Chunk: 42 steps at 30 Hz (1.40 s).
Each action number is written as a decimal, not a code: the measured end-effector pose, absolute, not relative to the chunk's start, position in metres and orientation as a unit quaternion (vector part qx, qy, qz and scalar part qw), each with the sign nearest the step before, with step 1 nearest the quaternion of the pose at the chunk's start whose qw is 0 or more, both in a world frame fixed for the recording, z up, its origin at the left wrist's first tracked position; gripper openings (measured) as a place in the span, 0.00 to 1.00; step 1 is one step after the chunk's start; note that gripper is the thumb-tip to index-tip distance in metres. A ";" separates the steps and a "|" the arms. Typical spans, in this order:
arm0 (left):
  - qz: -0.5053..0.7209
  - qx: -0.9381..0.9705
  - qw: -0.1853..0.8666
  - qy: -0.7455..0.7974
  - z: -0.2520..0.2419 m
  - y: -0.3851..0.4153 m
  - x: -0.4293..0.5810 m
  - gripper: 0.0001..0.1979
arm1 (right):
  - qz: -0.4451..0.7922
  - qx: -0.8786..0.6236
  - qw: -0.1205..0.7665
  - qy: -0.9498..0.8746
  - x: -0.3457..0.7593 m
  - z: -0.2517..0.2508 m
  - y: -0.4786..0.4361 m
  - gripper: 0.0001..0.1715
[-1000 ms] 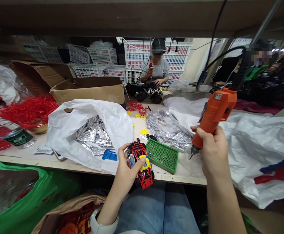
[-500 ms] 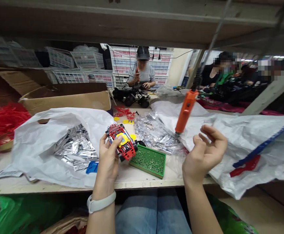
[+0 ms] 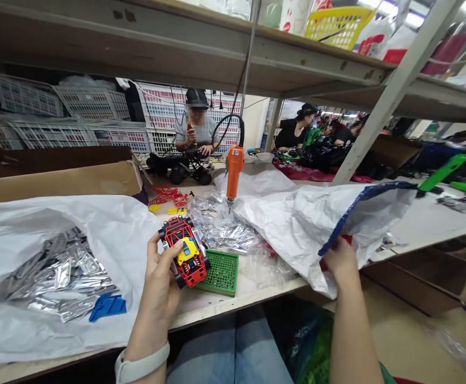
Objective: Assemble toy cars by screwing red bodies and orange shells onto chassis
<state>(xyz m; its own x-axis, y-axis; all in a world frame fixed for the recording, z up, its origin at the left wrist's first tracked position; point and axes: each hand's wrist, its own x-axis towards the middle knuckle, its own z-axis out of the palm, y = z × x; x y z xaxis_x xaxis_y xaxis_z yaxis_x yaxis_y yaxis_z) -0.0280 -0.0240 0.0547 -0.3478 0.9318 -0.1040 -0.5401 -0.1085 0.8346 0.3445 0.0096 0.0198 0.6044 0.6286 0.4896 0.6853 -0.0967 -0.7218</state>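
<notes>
My left hand (image 3: 161, 272) is closed around a toy car (image 3: 184, 250) with a red cage body, black wheels and a yellow top panel, the thumb pressed on its side. My right hand (image 3: 340, 261) is at the blue-edged mouth of a white woven bag (image 3: 292, 213), its fingers closed on the bag near a red patch. Those fingertips are partly hidden. Beneath the car sits a green perforated tray (image 3: 222, 273) with small metal bits in it. An orange electric screwdriver (image 3: 235, 173) hangs above the table, pointing down.
At left, a white bag (image 3: 108, 213) holds silvery pieces and a blue part (image 3: 108, 306). Clear plastic packets (image 3: 220, 224) lie mid-table, near red frames (image 3: 171, 196). A cardboard box (image 3: 60, 181) stands behind. Across the table a person (image 3: 196, 125) works; a shelf (image 3: 168, 32) spans overhead.
My right hand has moved right and down from open air to the white bag's edge, which is now raised. My left hand still holds the toy car. The view has turned right.
</notes>
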 end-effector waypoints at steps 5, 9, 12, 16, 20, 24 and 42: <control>0.697 0.235 0.528 0.424 0.056 -0.024 -0.023 0.26 | 0.011 -0.784 0.404 -0.472 0.345 0.005 0.010 0.19; 0.684 0.246 0.530 0.436 0.057 -0.025 -0.018 0.28 | 0.010 -0.784 0.387 -0.486 0.345 -0.004 0.006 0.17; 0.679 0.243 0.532 0.443 0.060 -0.026 -0.013 0.30 | -0.013 -0.777 0.403 -0.483 0.347 -0.005 0.005 0.19; 0.672 0.264 0.539 0.435 0.059 -0.027 -0.007 0.32 | -0.077 -0.771 0.457 -0.437 0.340 -0.010 -0.001 0.28; 0.655 0.286 0.559 0.420 0.055 -0.027 0.000 0.33 | -0.122 -0.769 0.472 -0.414 0.328 -0.022 -0.009 0.25; 0.633 0.301 0.581 0.413 0.056 -0.030 0.004 0.33 | -0.119 -0.767 0.440 -0.452 0.323 -0.022 -0.014 0.20; 0.606 0.317 0.589 0.430 0.062 -0.037 0.007 0.38 | -0.026 -0.743 0.478 -0.468 0.328 0.000 -0.042 0.12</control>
